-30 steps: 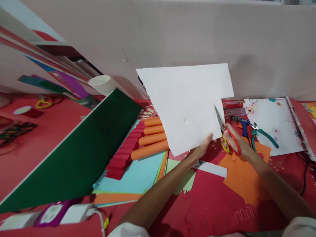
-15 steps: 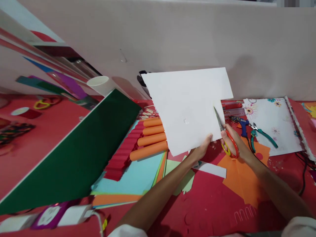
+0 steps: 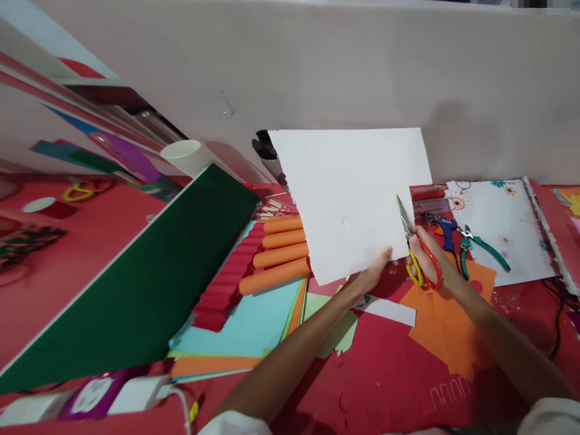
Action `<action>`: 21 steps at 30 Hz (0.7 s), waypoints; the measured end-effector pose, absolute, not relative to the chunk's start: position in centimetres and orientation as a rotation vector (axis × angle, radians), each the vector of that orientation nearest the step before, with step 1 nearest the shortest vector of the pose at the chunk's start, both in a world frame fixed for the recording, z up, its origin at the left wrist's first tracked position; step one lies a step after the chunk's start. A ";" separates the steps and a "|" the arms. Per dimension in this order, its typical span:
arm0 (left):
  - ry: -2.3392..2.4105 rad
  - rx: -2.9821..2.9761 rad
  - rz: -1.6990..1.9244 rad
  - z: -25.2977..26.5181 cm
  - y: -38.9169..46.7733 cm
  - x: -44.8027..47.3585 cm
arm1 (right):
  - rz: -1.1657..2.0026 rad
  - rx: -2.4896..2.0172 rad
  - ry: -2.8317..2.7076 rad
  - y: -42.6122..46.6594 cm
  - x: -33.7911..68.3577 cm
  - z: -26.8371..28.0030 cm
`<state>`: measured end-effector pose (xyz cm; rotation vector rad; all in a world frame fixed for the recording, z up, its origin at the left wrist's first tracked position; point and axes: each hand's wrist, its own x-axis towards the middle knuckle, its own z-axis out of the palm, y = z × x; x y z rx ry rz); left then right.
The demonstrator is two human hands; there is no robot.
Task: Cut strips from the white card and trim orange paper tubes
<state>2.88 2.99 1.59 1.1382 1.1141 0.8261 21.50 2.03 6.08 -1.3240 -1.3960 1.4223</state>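
Pinching paper [image 3: 353,187] at five o'clock with left hand [image 3: 374,272], gripping scissors [image 3: 406,225] at four with right hand [image 3: 440,257], apparently trimming, likely needing a steady hold next.

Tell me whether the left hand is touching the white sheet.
Touching: the head view shows the left hand holding the white sheet at its lower edge, thumb over its near face.

The big white paper [image 3: 351,193] was up off the table, with a step in its right edge. The scissors [image 3: 405,220], with red and yellow handles, pointed up in front of it.
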 end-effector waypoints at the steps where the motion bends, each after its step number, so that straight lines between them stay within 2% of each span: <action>1: 1.109 1.168 0.818 1.6 3.0 2.9 | 1.433 -1.325 -1.390 2.0 21.6 6.4; 7: 1.100 1.235 0.822 2.0 3.0 3.1 | 1.370 -1.434 -1.452 1.8 21.8 7.7; 21: 1.121 1.245 0.860 2.8 2.5 3.3 | 1.109 -1.556 -1.595 1.7 21.2 6.2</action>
